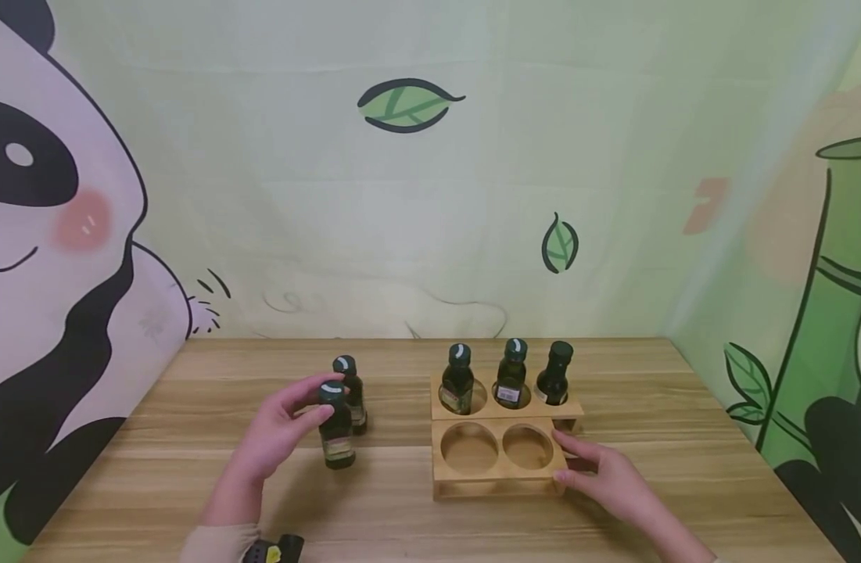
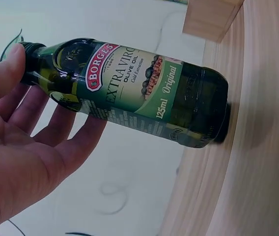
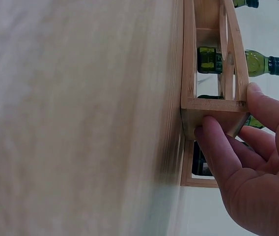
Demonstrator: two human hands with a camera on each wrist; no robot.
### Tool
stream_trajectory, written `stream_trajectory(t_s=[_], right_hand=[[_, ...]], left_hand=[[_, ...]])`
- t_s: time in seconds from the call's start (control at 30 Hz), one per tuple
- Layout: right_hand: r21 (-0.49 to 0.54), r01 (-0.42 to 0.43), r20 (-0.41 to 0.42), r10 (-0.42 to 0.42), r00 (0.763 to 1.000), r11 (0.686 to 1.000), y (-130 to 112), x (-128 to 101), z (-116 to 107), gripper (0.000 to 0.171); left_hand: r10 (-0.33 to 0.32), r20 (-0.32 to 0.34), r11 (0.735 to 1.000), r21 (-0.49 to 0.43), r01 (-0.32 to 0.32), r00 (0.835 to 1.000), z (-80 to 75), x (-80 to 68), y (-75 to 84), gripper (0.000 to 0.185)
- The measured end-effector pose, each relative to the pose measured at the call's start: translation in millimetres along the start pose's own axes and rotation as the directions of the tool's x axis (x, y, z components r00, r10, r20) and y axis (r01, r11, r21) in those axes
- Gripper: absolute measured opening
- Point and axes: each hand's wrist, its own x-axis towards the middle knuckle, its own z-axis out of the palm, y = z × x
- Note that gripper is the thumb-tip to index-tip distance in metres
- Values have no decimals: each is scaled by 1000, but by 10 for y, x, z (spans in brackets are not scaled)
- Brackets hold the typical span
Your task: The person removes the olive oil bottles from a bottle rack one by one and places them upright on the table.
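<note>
Panda-and-bamboo backdrop behind a light wooden tabletop [image 1: 191,414]: a small dark-green olive oil bottle [image 1: 336,428], standing left of centre, is gripped near its cap by the left hand [image 1: 278,434], a second bottle [image 1: 350,391] just behind. The two-tier bamboo rack [image 1: 496,469] is held at its front right corner by the right hand [image 1: 606,477]; three bottles [image 1: 509,377] occupy its rear row.

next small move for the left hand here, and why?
Probably lift the olive oil bottle and carry it right to an empty front hole of the wooden rack. The left hand already grips its neck, the back row holds three bottles, both front holes are empty, and the right hand steadies the rack's corner.
</note>
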Motion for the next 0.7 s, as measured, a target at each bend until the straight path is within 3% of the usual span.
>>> stream_trajectory(t_s=[0.13,0.37,0.7], right_hand=[[1,8,6,-8,1000,1000,-4,-1,-4,62],[3,-5,-4,5,1000,1000,-3,-2,3,61],[0,27,14,-27,1000,1000,0,-3,-14,62]], left_hand=[[3,-7,1000,22,-3,1000,-105,4,-50,39],[-50,-27,997,60,52,998,-234,4,-84,43],[-96,-21,995,17,97,995,-343,66,-237,44]])
